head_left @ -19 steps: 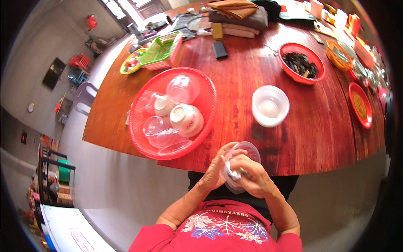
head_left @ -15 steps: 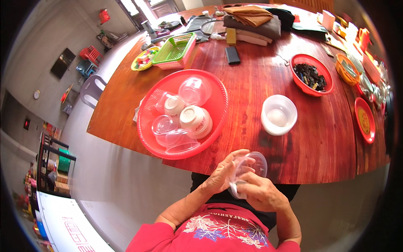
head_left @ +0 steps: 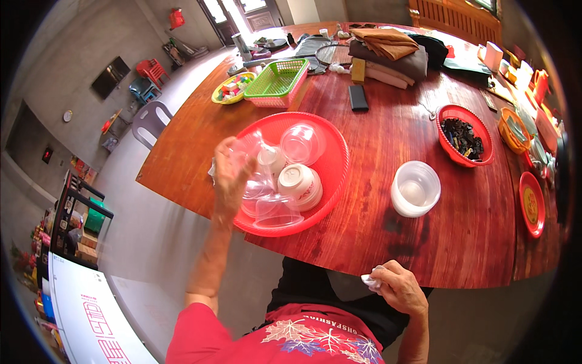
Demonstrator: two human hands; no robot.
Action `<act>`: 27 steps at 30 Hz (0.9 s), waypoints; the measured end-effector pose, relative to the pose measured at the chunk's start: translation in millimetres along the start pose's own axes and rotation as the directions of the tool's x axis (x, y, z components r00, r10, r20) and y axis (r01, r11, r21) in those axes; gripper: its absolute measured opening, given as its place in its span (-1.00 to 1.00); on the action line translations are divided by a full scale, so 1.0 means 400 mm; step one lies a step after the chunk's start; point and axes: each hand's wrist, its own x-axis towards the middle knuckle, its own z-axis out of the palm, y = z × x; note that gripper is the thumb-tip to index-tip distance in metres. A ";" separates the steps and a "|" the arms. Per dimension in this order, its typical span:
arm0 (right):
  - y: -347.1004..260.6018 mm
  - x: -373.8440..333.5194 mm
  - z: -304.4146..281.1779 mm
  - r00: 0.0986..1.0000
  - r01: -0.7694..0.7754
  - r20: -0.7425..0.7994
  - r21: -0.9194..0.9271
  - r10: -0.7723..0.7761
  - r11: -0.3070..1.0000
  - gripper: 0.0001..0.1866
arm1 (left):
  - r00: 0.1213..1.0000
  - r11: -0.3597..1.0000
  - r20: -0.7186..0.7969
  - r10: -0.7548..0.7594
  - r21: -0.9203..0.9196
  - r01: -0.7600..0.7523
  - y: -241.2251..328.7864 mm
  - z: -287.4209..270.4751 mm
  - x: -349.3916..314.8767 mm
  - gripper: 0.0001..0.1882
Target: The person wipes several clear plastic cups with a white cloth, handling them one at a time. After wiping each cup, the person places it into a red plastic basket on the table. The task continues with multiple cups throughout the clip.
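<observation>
L hand [head_left: 230, 182] is at the left side of the big red basket [head_left: 334, 155], left of frame centre, fingers up and bent over the clear plastic bowls [head_left: 279, 211]; it's a bit blurred & the see-through plastic overlaps it, so can't tell if the grip's clamped on one or just beside it. R hand [head_left: 401, 289], lower right of centre, is a sure thing: thumb & fingers together, pinching a crumpled white cloth [head_left: 372, 281] just off the table [head_left: 357, 255] edge, above the person's dark trousers [head_left: 303, 282]. Clear bowls sit at the left & top of the basket, some tipped over, w/ white printed bowls [head_left: 300, 185] upside down btwn them. Right of centre, approx. above the R hand, a stack of clear tubs [head_left: 416, 189] stands on the table, well apart from the basket. Upper right: a red bowl [head_left: 451, 156] w/ small black bits [head_left: 464, 138]. Upper centre: a dark flat case [head_left: 358, 97] near folded cloths [head_left: 391, 60]. Upper left: a green-and-pink basket [head_left: 276, 85] next to a yellow bowl [head_left: 220, 97] of colourful bits, etc.
</observation>
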 end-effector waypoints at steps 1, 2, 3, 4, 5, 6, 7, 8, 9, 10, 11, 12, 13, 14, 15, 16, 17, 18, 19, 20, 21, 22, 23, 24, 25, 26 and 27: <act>0.006 0.010 0.009 1.000 -0.003 -0.016 0.018 0.003 1.000 -0.73 | 0.996 0.986 -0.050 0.067 0.153 -0.059 -0.032 -0.054 0.051 -0.16; 0.016 0.015 0.021 0.999 -0.012 -0.034 0.028 0.013 1.000 -0.74 | 0.987 0.949 -0.087 0.137 0.296 -0.106 -0.100 -0.112 0.107 -0.16; 0.027 0.021 0.032 0.998 -0.022 -0.053 0.041 0.024 0.999 -0.75 | 0.971 0.889 -0.112 0.210 0.435 -0.143 -0.148 -0.143 0.148 -0.16; 0.037 0.026 0.040 0.996 -0.030 -0.085 0.016 0.031 0.999 -0.75 | 0.968 0.832 -0.114 0.223 0.541 -0.128 -0.163 -0.144 0.170 -0.17; 0.047 0.031 0.048 0.992 -0.039 -0.117 -0.008 0.038 0.999 -0.75 | 0.965 0.762 -0.116 0.235 0.638 -0.109 -0.178 -0.141 0.188 -0.17; 0.062 0.034 0.056 0.988 -0.049 -0.150 -0.031 0.044 0.998 -0.75 | 0.962 0.682 -0.116 0.249 0.726 -0.089 -0.188 -0.136 0.203 -0.18; 0.087 0.034 0.064 0.975 -0.086 -0.208 -0.025 0.079 0.996 -0.75 | 0.971 0.630 -0.100 0.215 0.774 -0.060 -0.202 -0.128 0.218 -0.11; 0.109 0.039 0.068 0.965 -0.103 -0.248 -0.039 0.090 0.994 -0.76 | 0.987 0.559 -0.082 0.137 0.829 -0.009 -0.231 -0.127 0.233 -0.07; 0.130 0.037 0.067 0.953 -0.129 -0.283 -0.053 0.109 0.990 -0.76 | 0.989 0.545 -0.077 0.126 0.839 -0.004 -0.250 -0.119 0.240 -0.07; 0.149 0.035 0.067 0.940 -0.153 -0.319 -0.065 0.125 0.986 -0.77 | 0.991 0.529 -0.073 0.116 0.848 0.000 -0.264 -0.112 0.247 -0.08; 0.164 0.031 0.067 0.931 -0.140 -0.353 -0.109 0.094 0.984 -0.76 | 0.992 0.547 -0.076 0.100 0.837 0.009 -0.279 -0.112 0.254 -0.08; 0.173 0.028 0.072 0.919 -0.134 -0.381 -0.066 0.099 0.989 -0.75 | 0.993 0.559 -0.077 0.084 0.829 0.017 -0.289 -0.118 0.260 -0.09; 0.180 0.024 0.076 0.907 -0.125 -0.409 -0.022 0.105 0.992 -0.75 | 0.995 0.571 -0.079 0.069 0.821 0.025 -0.298 -0.122 0.267 -0.09; 0.185 0.024 0.074 0.893 -0.113 -0.436 0.021 0.111 0.993 -0.74 | 0.997 0.574 -0.068 0.029 0.818 0.039 -0.308 -0.123 0.276 -0.12; 0.185 0.025 0.076 0.888 -0.129 -0.442 0.032 0.130 0.991 -0.73 | 0.998 0.569 -0.054 -0.015 0.820 0.053 -0.312 -0.127 0.280 -0.15; 0.183 0.026 0.077 0.882 -0.144 -0.448 0.044 0.148 0.989 -0.72 | 0.997 0.564 -0.041 -0.059 0.823 0.067 -0.316 -0.130 0.285 -0.17; 0.182 0.028 0.078 0.875 -0.158 -0.454 0.056 0.166 0.986 -0.71 | 0.999 0.544 -0.011 -0.053 0.838 0.038 -0.319 -0.133 0.288 -0.21; 0.182 0.029 0.081 0.873 -0.163 -0.460 0.040 0.164 0.986 -0.71 | 0.999 0.526 0.020 -0.051 0.850 0.010 -0.324 -0.133 0.288 -0.26; 0.182 0.031 0.083 0.870 -0.169 -0.466 0.025 0.161 0.985 -0.71 | 0.998 0.508 0.051 -0.048 0.861 -0.020 -0.328 -0.133 0.288 -0.30; 0.182 0.032 0.085 0.867 -0.174 -0.473 0.009 0.157 0.985 -0.71 | 0.999 0.522 0.041 -0.018 0.852 -0.026 -0.339 -0.134 0.290 -0.33; 0.182 0.029 0.087 0.862 -0.168 -0.482 0.022 0.158 0.985 -0.71 | 0.999 0.540 0.030 0.010 0.841 -0.031 -0.347 -0.128 0.288 -0.36; 0.183 0.028 0.090 0.856 -0.162 -0.493 0.035 0.158 0.986 -0.72 | 0.999 0.556 0.020 0.039 0.830 -0.038 -0.351 -0.123 0.289 -0.39; 0.183 0.028 0.095 0.849 -0.155 -0.505 0.049 0.158 0.987 -0.72 | 0.994 0.514 -0.013 0.113 0.856 -0.047 -0.350 -0.122 0.293 -0.40; 0.187 0.025 0.099 0.846 -0.141 -0.516 0.028 0.135 0.990 -0.72 | 0.983 0.477 -0.033 0.180 0.877 -0.058 -0.337 -0.102 0.292 -0.40; 0.192 0.024 0.101 0.843 -0.135 -0.524 0.006 0.118 0.991 -0.72 | 0.969 0.442 -0.050 0.241 0.895 -0.064 -0.328 -0.081 0.286 -0.41; 0.192 0.027 0.101 0.840 -0.128 -0.533 -0.015 0.100 0.992 -0.72 | 0.943 0.433 -0.010 0.332 0.890 -0.143 -0.314 -0.076 0.294 -0.46; 0.182 0.031 0.093 0.849 -0.129 -0.516 -0.002 0.109 0.992 -0.72 | 0.923 0.457 0.022 0.385 0.864 -0.211 -0.279 -0.040 0.274 -0.49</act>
